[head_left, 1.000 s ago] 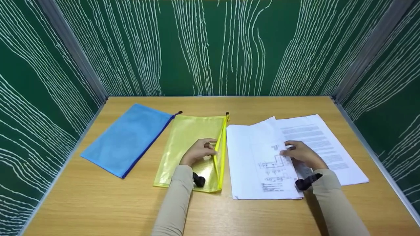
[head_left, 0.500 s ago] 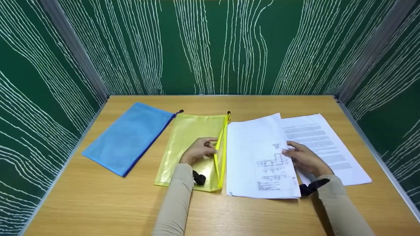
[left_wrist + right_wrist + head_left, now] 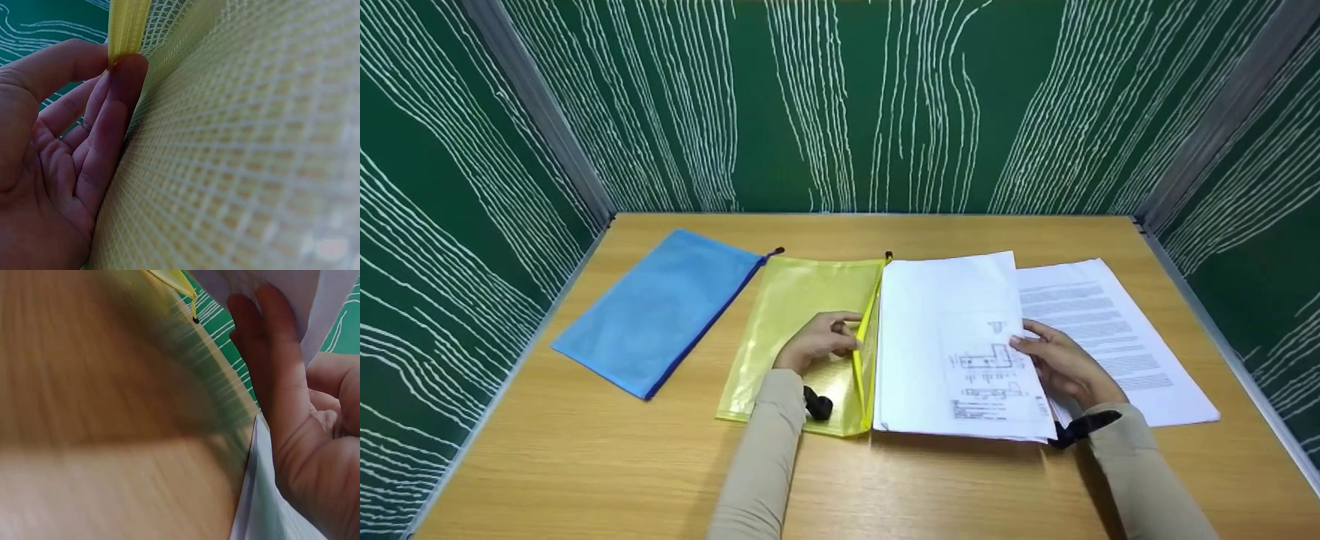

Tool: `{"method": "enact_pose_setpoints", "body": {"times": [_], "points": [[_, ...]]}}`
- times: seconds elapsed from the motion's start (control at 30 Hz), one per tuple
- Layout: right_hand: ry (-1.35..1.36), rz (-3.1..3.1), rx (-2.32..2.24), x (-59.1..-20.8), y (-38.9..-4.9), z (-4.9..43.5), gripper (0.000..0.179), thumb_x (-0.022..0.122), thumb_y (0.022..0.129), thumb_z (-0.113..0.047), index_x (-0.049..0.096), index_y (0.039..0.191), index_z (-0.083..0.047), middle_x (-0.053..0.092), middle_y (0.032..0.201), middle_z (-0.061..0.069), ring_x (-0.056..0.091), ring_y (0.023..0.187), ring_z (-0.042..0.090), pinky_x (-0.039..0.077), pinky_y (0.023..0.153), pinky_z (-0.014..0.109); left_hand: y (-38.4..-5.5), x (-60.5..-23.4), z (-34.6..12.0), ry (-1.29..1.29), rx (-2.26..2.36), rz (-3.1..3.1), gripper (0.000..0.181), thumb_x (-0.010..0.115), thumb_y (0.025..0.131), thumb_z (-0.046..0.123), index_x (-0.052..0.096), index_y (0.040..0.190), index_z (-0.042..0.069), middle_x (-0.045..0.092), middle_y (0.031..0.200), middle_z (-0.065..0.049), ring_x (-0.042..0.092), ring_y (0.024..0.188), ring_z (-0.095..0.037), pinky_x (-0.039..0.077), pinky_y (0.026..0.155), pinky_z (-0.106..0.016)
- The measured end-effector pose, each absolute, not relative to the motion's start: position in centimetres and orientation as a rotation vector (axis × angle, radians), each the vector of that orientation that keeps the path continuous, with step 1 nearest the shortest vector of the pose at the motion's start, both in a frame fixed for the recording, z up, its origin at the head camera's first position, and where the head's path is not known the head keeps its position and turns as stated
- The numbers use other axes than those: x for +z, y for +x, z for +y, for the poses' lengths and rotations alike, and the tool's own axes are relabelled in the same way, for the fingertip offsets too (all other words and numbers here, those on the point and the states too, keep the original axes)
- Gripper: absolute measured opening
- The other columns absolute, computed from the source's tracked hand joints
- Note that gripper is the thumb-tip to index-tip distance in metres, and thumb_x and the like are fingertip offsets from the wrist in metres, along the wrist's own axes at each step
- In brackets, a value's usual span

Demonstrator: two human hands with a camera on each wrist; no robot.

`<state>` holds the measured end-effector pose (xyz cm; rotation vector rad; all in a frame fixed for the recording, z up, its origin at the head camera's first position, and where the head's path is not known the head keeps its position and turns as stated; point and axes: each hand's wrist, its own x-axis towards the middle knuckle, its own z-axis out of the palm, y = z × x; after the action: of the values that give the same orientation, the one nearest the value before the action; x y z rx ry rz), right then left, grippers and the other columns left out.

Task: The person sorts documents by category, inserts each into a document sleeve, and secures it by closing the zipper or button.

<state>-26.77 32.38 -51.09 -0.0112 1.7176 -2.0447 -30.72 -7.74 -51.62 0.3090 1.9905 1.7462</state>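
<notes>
A yellow mesh zip pouch (image 3: 787, 296) lies mid-table with its zipper side gaping toward the right. My left hand (image 3: 817, 341) pinches the upper zipper edge; in the left wrist view the zipper tape (image 3: 129, 28) sits between thumb and index finger. My right hand (image 3: 1069, 367) grips a sheaf of paper (image 3: 937, 322) by its right edge, thumb on top and fingers beneath. The top sheet carries a printed drawing. The sheaf is raised off the table, and its left edge overlaps the pouch's mouth in the head view. From the right wrist, fingers (image 3: 281, 343) show under the paper (image 3: 332, 304).
At left lies a blue zip pouch (image 3: 664, 311) with a dark blue zipper, slanted. A second stack of printed paper (image 3: 1117, 337) rests at right, partly behind the right hand. Green walls (image 3: 780, 105) with white lines enclose the wooden table (image 3: 607, 465) on three sides.
The sheaf in my right hand has risen off the table and shifted so that its left edge reaches the pouch's mouth. My left hand keeps its pinch on the zipper edge.
</notes>
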Motion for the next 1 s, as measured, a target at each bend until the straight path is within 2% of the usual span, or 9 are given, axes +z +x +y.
{"method": "enact_pose_setpoints", "body": {"times": [0.2, 0.37, 0.7, 0.83, 1.0], "points": [[0.007, 1.748, -2.033, -50.7, -26.9, 31.6, 0.036, 0.055, 0.098, -0.014, 0.042, 0.132, -0.016, 0.072, 0.099, 0.0, 0.07, 0.086, 0.014, 0.058, 0.071, 0.027, -30.8, -51.6, -7.7, 0.281, 1.745, 1.981, 0.062, 0.066, 0.083, 0.002, 0.048, 0.141, 0.01, 0.051, 0.069, 0.003, 0.041, 0.06, -0.011, 0.038, 0.057, -0.024], [0.043, 1.765, -2.016, -50.6, -27.0, 31.3, 0.043, 0.056, 0.098, -0.016, 0.037, 0.136, -0.013, 0.071, 0.099, -0.001, 0.07, 0.088, 0.013, 0.057, 0.071, 0.027, -30.9, -51.7, -7.8, 0.276, 1.761, 1.964, 0.063, 0.067, 0.082, 0.001, 0.047, 0.141, 0.009, 0.047, 0.068, 0.003, 0.038, 0.059, -0.011, 0.037, 0.058, -0.024], [0.051, 1.76, -2.027, -50.2, -27.2, 31.6, 0.038, 0.055, 0.098, -0.017, 0.041, 0.133, -0.017, 0.072, 0.097, 0.0, 0.07, 0.082, 0.013, 0.056, 0.063, 0.024, -31.0, -51.7, -7.8, 0.286, 1.76, 1.942, 0.063, 0.067, 0.083, 0.002, 0.046, 0.142, 0.009, 0.043, 0.065, 0.004, 0.033, 0.056, -0.011, 0.031, 0.055, -0.025], [0.052, 1.773, -2.025, -49.9, -27.3, 31.5, 0.036, 0.057, 0.097, -0.017, 0.043, 0.131, -0.018, 0.073, 0.095, 0.0, 0.069, 0.079, 0.011, 0.053, 0.059, 0.02, -31.0, -51.6, -7.8, 0.308, 1.744, 1.964, 0.062, 0.067, 0.084, 0.002, 0.046, 0.142, 0.007, 0.043, 0.064, 0.003, 0.033, 0.056, -0.012, 0.034, 0.057, -0.025], [0.059, 1.773, -2.03, -49.7, -27.3, 31.3, 0.033, 0.058, 0.097, -0.016, 0.047, 0.127, -0.019, 0.073, 0.095, 0.0, 0.07, 0.081, 0.012, 0.056, 0.063, 0.022, -31.0, -51.7, -7.8, 0.32, 1.732, 1.985, 0.062, 0.068, 0.084, 0.003, 0.047, 0.141, 0.006, 0.046, 0.065, 0.003, 0.036, 0.059, -0.013, 0.037, 0.059, -0.025]]}}
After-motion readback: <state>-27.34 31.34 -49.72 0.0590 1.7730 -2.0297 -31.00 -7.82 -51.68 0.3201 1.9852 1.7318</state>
